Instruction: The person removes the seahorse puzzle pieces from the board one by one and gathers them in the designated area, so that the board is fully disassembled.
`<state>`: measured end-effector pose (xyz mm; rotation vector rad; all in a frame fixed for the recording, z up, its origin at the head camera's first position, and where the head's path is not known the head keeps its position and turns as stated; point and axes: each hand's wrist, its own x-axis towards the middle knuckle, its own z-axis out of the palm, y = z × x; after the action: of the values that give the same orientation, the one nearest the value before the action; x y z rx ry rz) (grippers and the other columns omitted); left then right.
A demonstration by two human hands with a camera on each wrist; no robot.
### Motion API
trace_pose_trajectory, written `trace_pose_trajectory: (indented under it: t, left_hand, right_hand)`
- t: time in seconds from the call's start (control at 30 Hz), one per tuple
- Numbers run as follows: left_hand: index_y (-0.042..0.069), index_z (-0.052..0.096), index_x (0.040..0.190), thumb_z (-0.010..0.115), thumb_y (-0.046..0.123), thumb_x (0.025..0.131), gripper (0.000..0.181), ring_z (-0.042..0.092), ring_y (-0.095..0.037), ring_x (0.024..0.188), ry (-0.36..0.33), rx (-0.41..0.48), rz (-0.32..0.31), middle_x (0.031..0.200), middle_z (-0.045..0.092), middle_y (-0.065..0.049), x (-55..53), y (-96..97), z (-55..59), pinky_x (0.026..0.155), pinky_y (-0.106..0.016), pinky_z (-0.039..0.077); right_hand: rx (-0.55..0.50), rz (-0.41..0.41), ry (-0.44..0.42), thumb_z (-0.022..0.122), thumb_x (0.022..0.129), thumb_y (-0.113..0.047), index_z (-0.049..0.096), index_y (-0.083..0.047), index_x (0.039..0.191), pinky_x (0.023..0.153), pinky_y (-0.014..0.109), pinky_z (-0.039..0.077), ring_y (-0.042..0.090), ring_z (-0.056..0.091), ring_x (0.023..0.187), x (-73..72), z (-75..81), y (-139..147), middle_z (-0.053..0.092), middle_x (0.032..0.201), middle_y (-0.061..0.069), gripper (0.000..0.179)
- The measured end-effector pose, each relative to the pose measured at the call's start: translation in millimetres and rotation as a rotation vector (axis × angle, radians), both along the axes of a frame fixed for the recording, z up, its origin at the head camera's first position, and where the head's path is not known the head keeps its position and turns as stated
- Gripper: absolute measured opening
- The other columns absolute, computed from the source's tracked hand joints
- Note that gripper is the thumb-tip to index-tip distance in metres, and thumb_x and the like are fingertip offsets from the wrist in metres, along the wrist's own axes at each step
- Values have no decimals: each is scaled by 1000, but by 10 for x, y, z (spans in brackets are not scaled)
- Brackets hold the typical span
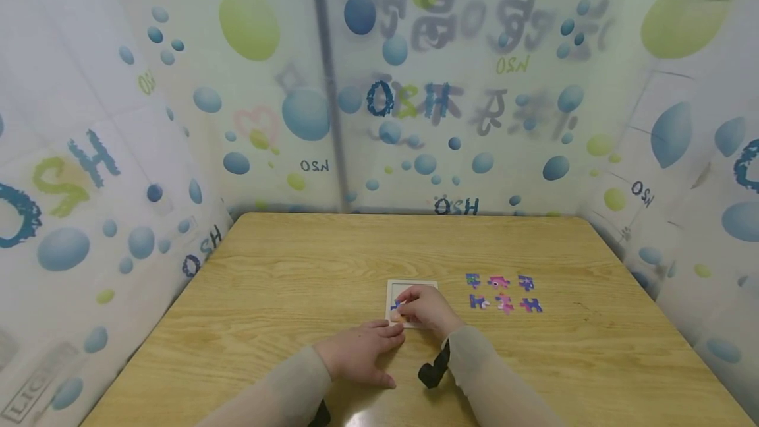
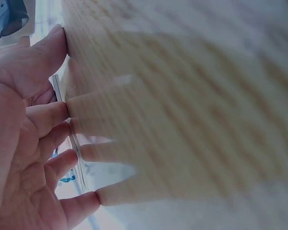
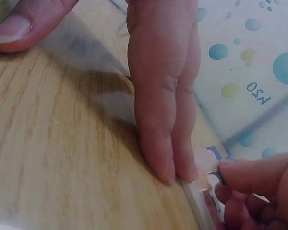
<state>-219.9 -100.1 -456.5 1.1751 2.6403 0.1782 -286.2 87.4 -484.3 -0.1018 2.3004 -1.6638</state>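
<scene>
On the wood-grain table lies a white-rimmed puzzle tray, partly hidden from view; to the tray's right, six jigsaw pieces lie in two rows, seemingly flat.

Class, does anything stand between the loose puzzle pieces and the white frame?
Partly: the right hand lies between the lower puzzle pieces and the white frame, overlapping its right side. For the upper pieces, only bare tabletop shows between.

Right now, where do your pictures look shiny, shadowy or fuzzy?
Head view: white glare on the yellowish wood-grain table, at the picture's bottom; left wrist view: the table grain is blurry, and the person's bare left hand has mirrored fingertips; right wrist view: dimmer, with a dark shadow beside that hand's straight fingers.
</scene>
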Motion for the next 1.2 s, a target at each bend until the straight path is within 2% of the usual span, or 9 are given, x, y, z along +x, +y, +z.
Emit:
trace_pose_trajectory:
  t: [0.43,1.2]
  left_hand:
    - [11,46,144,64,54,86,74,30,-27,141,-8,-2,-6,153,34,-3,-6,0,7,112,-35,31]
    - [11,45,144,63,55,86,75,30,-27,141,20,-17,-15,153,34,-2,-10,-3,-10,112,-34,30]
  right_hand:
    - [0,10,-44,68,85,-2,70,-3,100,60,23,48,15,54,69,-9,25,19,59,83,6,15]
    - [14,53,-22,66,88,-5,70,-4,101,61,24,49,16,55,69,-53,-26,54,60,83,6,14]
